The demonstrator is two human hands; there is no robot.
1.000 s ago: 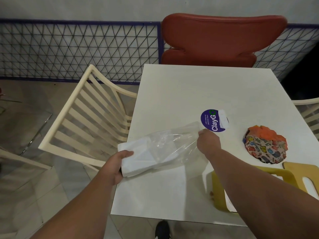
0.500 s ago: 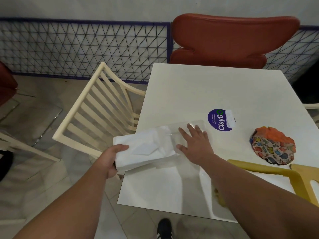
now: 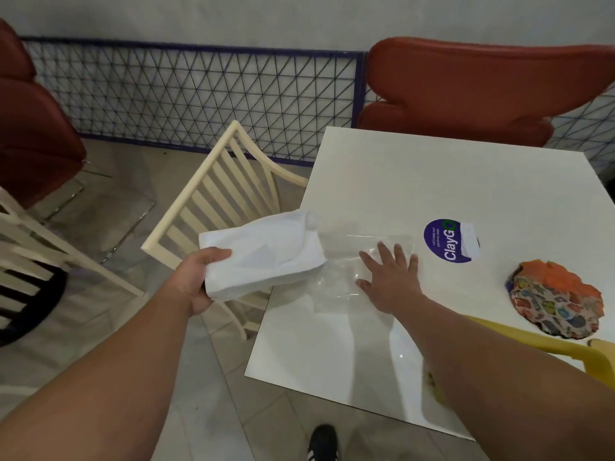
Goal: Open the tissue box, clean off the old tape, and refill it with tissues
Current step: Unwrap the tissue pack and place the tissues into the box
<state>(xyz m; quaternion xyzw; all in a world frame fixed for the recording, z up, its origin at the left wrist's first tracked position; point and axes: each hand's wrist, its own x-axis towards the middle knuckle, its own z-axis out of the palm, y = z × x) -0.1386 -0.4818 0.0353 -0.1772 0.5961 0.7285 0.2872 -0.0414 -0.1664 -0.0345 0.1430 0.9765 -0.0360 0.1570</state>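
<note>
Tissue stack half off the table's left edge, wrapper pinned.
My left hand (image 3: 196,281) grips the tissue stack (image 3: 263,257); my right hand (image 3: 387,277), fingers spread, flattens the plastic wrapper (image 3: 342,261). Risk: loose sheets slipping floorward.

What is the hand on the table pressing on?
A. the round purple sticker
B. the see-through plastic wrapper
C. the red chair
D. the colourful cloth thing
B: the right hand lies flat with straight fingers on the clear plastic wrapper, while the left hand grips the white tissue pack; the purple sticker and patterned cloth lie apart from it.
</note>
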